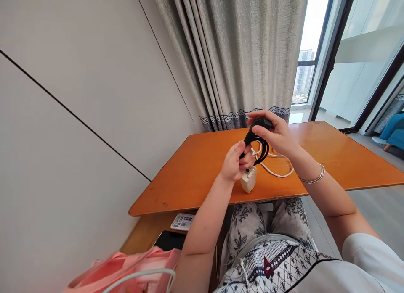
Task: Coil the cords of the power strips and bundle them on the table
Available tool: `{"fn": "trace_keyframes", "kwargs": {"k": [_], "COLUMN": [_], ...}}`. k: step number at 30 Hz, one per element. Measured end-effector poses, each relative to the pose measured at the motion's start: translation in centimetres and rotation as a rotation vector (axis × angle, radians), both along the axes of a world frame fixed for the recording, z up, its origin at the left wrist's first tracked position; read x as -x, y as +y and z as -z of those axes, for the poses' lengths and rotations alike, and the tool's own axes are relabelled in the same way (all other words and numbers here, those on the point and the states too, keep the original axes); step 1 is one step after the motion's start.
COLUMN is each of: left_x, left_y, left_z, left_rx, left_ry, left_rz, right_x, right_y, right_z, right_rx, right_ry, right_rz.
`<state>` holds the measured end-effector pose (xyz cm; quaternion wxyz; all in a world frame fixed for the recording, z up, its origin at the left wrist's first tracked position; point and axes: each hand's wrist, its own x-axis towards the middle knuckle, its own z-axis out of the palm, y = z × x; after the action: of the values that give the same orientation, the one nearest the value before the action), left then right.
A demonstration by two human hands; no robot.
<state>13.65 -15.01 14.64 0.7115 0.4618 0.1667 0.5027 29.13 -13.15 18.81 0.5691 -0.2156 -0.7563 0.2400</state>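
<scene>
A coiled black power cord (265,153) is held up over the table. My left hand (234,163) is closed around the cord, just below its thick black plug (261,124). Thumb and fingers of my right hand (279,135) grip that plug from the right; its prongs cannot be made out. Below my left hand, a white power strip (248,182) stands near the table's front edge, partly covered by the hand. A white cable (275,173) loops over the tabletop to the right, behind the black coil.
The orange wooden table (189,175) meets a pale wall on the left and grey curtains (246,53) behind. Lower left, a pink bag (132,272), a black flat object (170,240) and a labelled white packet (182,221) sit below table height.
</scene>
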Motion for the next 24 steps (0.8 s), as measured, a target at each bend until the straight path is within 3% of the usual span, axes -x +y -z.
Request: {"fn": "trace_keyframes", "kwargs": {"k": [3, 5, 9, 12, 14, 17, 21, 24], "left_x": [0.3, 0.6, 1.0, 1.2, 1.5, 2.1, 3.0, 3.4], "left_y": [0.2, 0.4, 1.1, 1.7, 2.2, 3.1, 4.3, 4.7], "left_z": [-0.5, -0.8, -0.7, -0.4, -0.2, 0.2, 1.0, 1.5], "left_rx": [0.118, 0.172, 0.235, 0.235, 0.228, 0.216, 0.2, 0.204], "left_ry": [-0.106, -0.194, -0.305, -0.348, -0.37, -0.391, -0.409, -0.44], "left_rz": [-0.054, -0.108, -0.19, -0.237, -0.269, -0.315, -0.357, -0.342], "right_x": [-0.1, -0.3, -0.9, -1.2, -1.3, -1.5, -2.5, -3.3], "right_y": [1.7, 2.2, 1.3, -0.3, -1.4, -3.0, -5.3, -6.8], "right_z": [3.6, 7.0, 13.4, 16.2, 17.0, 17.0, 15.7, 14.6], "right_rx": [0.08, 0.233, 0.558, 0.713, 0.707, 0.629, 0.606, 0.462], "right_ry": [0.116, 0.137, -0.048, -0.276, -0.353, -0.316, -0.238, -0.191], "right_rz": [0.028, -0.002, -0.305, -0.489, -0.496, -0.336, -0.294, -0.294]}}
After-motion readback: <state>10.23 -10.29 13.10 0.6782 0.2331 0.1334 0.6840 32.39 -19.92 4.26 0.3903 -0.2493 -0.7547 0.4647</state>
